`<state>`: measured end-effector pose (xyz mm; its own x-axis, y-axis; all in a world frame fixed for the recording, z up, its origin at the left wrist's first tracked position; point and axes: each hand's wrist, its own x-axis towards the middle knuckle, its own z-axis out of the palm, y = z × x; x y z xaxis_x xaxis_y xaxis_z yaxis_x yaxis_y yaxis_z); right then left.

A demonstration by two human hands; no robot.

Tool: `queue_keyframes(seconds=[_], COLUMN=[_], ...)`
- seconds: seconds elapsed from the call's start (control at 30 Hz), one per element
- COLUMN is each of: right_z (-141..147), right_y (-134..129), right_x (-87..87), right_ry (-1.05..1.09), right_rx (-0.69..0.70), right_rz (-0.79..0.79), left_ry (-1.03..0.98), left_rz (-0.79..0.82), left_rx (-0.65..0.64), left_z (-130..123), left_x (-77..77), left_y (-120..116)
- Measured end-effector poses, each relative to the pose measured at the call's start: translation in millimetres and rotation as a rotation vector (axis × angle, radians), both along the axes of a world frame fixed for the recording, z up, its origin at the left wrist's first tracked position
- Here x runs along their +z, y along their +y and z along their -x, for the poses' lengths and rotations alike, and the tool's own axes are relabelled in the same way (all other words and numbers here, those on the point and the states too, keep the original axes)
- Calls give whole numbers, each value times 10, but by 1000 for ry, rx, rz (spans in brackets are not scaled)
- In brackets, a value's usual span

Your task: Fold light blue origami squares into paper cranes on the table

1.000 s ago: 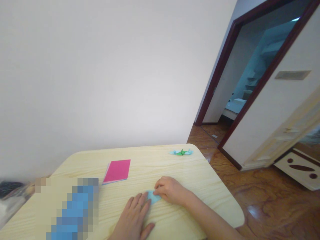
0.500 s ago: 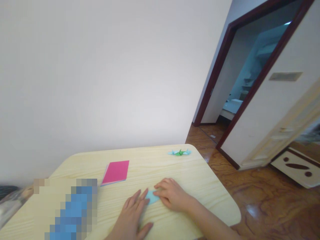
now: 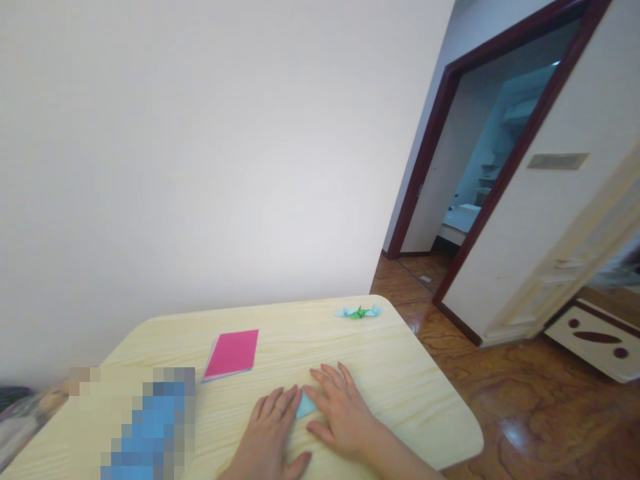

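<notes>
A small light-blue piece of folded paper (image 3: 306, 405) lies flat on the pale wooden table (image 3: 400, 387), showing between my two hands. My left hand (image 3: 273, 420) rests palm down, its fingertips at the paper's left edge and its thumb stretched out to the side. On the other side, my right hand (image 3: 343, 410) lies with fingers spread, the index finger touching the paper's right part. Both hands partly cover the paper, so its full outline is hidden.
A stack of square paper with a pink sheet (image 3: 233, 353) on top lies at the left. Several small folded paper figures, one green (image 3: 359, 313) among light-blue ones, stand near the back right edge. A blurred-out blue area (image 3: 150, 427) covers the front left.
My right hand has spread its fingers and turned more upright. The left hand has shifted slightly right. Less of the blue paper shows, and the view has tilted a little.
</notes>
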<state>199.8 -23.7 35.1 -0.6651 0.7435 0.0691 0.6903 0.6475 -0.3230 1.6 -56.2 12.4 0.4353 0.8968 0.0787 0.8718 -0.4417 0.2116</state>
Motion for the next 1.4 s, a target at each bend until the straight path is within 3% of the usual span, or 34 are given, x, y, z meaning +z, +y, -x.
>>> queue_keyframes(seconds=[0.23, 0.43, 0.57, 0.7, 0.97, 1.17, 1.27, 1.4], right_z=[6, -21, 14, 66, 87, 50, 21, 3], right_y=[9, -53, -146, -127, 50, 56, 40, 27], right_x=[28, 59, 10, -29, -68, -152, -164, -154], right_ry=[-54, -91, -42, -12, 185, 276, 304, 323], right_rx=[8, -98, -59, -118, -140, -170, -195, -246], right_rz=[-49, -53, -73, -87, -70, -10, 18, 13], left_ry=[29, 7, 3, 4, -116, -217, -205, -166], left_rz=[43, 98, 106, 65, -8, -52, -98, -133], left_rx=[0, 40, 52, 47, -36, -103, -172, -158], left_z=[-26, -68, -107, -130, -64, 0, 26, 73], left_x=[71, 97, 92, 95, 271, 118, 6, -101], left_y=[1, 11, 22, 4, 140, 379, 418, 411])
